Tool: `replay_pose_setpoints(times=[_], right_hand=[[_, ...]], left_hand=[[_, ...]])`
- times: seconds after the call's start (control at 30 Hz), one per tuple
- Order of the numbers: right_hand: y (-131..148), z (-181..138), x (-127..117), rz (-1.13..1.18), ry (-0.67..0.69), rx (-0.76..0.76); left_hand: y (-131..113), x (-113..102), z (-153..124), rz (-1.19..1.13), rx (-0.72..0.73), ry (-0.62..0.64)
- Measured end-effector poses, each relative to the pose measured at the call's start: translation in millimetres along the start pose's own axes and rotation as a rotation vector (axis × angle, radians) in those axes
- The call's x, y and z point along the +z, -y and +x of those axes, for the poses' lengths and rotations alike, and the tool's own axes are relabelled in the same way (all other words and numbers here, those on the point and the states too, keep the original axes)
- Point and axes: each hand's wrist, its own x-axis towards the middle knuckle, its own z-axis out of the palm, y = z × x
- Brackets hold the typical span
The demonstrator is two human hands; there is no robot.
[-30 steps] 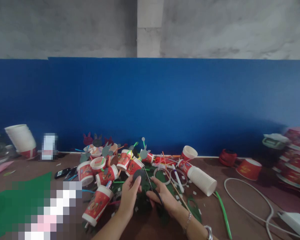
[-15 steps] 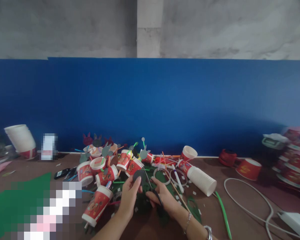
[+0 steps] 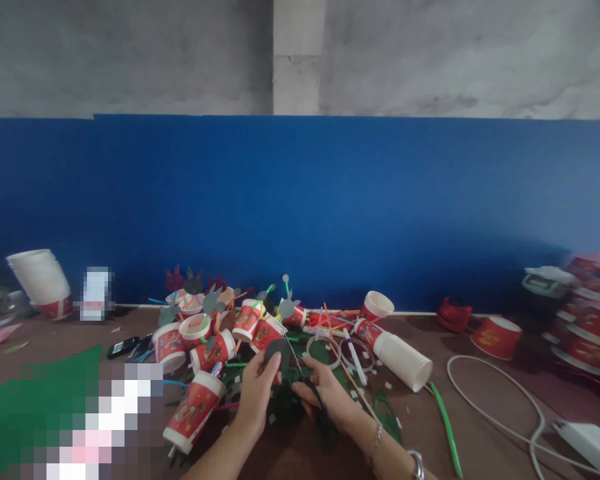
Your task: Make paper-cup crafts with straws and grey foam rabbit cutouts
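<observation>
My left hand (image 3: 258, 388) pinches a dark round paper piece (image 3: 277, 352) between thumb and fingers, above the middle of the table. In my right hand (image 3: 325, 392) is a pair of scissors (image 3: 300, 365), its blades pointing up and left beside the dark piece. Whether the blades touch the paper I cannot tell. Under both hands lie dark green paper scraps (image 3: 286, 408) with small white bits. Left of my hands, a red printed paper cup (image 3: 196, 410) lies tilted. Behind it are several more cups (image 3: 214, 351) with grey animal-shaped cutouts (image 3: 213, 300) on coloured sticks.
To the right are a stack of cups (image 3: 403, 360) on its side, a white marker (image 3: 355, 360), clear rings (image 3: 324, 351), a green stick (image 3: 446, 430) and a white cable (image 3: 500, 413) with a power strip (image 3: 590, 450). Green sheets (image 3: 40, 400) lie left. A blue panel (image 3: 300, 207) stands behind.
Both hands keep nearly the same place and hold. The scissor blades look slightly more apart now, and the view has shifted very slightly.
</observation>
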Motion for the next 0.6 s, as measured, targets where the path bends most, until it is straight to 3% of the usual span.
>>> replay_pose_setpoints(times=[0.23,0.6], right_hand=[[2.1,-1.6,1.2,0.013,-0.032,0.036],[4.7,-0.8,-2.7,-0.043,0.024,0.021]], left_hand=[[0.0,-0.3,-0.2,-0.011,-0.013,0.032],[3.2,-1.7,1.1,-0.037,-0.008,0.013]])
